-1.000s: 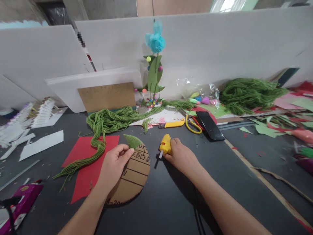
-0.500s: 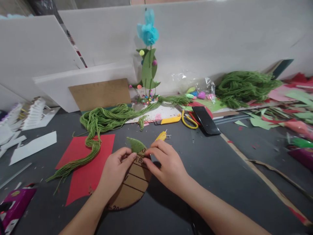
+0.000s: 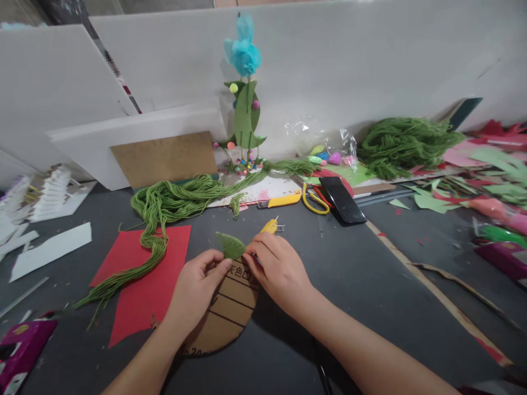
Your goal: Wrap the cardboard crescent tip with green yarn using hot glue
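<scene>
My left hand (image 3: 196,288) grips a brown cardboard disc (image 3: 228,315) printed with black lines, thumb by the small green yarn-covered leaf (image 3: 230,245) stuck at the disc's top edge. My right hand (image 3: 275,270) pinches that same leaf from the right, fingers pressed together on it. A yellow glue gun (image 3: 269,225) lies on the dark table just behind my right hand, not held.
A red paper sheet (image 3: 135,282) with a long bundle of green yarn (image 3: 164,206) lies left. Behind are a yellow utility knife (image 3: 280,199), yellow scissors (image 3: 313,199), a black phone (image 3: 341,199), a green felt plant with a blue flower (image 3: 245,104), white foam boards and paper scraps.
My right hand set the glue gun down on the table and came left to pinch the green leaf on the disc. My view shifted slightly down and right.
</scene>
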### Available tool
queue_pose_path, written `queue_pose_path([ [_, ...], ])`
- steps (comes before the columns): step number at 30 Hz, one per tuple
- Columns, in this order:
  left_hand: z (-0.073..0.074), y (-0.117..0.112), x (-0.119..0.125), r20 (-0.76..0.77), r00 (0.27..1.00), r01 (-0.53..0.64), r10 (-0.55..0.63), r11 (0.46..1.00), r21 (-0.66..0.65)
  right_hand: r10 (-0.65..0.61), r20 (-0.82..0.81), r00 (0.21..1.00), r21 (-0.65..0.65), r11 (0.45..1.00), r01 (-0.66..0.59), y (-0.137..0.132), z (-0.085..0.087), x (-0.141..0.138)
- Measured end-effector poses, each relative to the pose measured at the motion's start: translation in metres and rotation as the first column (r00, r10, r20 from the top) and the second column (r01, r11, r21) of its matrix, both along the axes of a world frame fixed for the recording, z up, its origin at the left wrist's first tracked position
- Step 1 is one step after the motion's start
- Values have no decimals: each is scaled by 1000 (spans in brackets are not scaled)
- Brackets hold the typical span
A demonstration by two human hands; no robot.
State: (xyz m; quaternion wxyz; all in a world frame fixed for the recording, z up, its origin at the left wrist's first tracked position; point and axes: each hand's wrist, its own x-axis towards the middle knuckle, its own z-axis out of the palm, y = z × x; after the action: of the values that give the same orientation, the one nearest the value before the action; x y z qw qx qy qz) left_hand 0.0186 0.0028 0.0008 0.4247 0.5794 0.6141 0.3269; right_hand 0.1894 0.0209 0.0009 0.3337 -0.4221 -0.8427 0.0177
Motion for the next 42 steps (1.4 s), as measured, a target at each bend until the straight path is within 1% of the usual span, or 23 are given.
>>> queue_pose_path([
  [4, 0, 0, 1, 14, 1000, -5, 5, 1000, -6, 4, 58, 998, 71, 997, -9, 1, -3, 0],
  [7, 1, 0, 2, 31, 1000, -3, 3, 1000, -8, -4, 70, 998, 102, 995, -3, 1, -4, -1],
  [10, 2, 0, 2, 22, 1000, 1, -1, 1000, -12, -12, 54, 998, 78, 997, 8, 0, -3, -1],
  [14, 2, -1, 1, 15, 1000, 9, -9, 1000, -12, 9, 28, 1000, 30, 999, -10, 0, -2, -1],
  [21, 1, 0, 2, 3, 1000, 24, -24, 1000, -11, 12, 27, 1000, 35, 999, -13, 1, -4, -1],
  [26, 3, 1, 2, -4, 999, 42, -42, 999, -30, 6, -7, 1000, 5, 1000, -6, 2, -3, 0],
  [30, 4, 2, 2, -7, 999, 42, -43, 998, -38, 14, -70, 997, -57, 998, -18, 3, -2, 1],
  [33, 4, 2, 1, -8, 999, 43, -44, 998, -38, -28, -136, 990, -160, 987, 6, 4, -1, 4],
  [36, 4, 1, 1, 2, 999, 44, -44, 998, -43, -101, -207, 973, -319, 947, 31, 6, 0, 6],
  [38, 5, 0, 1, 7, 999, 47, -47, 998, -45, -117, -248, 962, -410, 912, 5, 7, 1, 7],
  [40, 5, 0, 1, 0, 999, 52, -52, 998, -41, -110, -288, 951, -459, 888, -36, 8, 1, 7],
  [42, 5, 0, 1, -12, 998, 60, -60, 997, -38, -100, -314, 944, -469, 881, -63, 8, 2, 7],
])
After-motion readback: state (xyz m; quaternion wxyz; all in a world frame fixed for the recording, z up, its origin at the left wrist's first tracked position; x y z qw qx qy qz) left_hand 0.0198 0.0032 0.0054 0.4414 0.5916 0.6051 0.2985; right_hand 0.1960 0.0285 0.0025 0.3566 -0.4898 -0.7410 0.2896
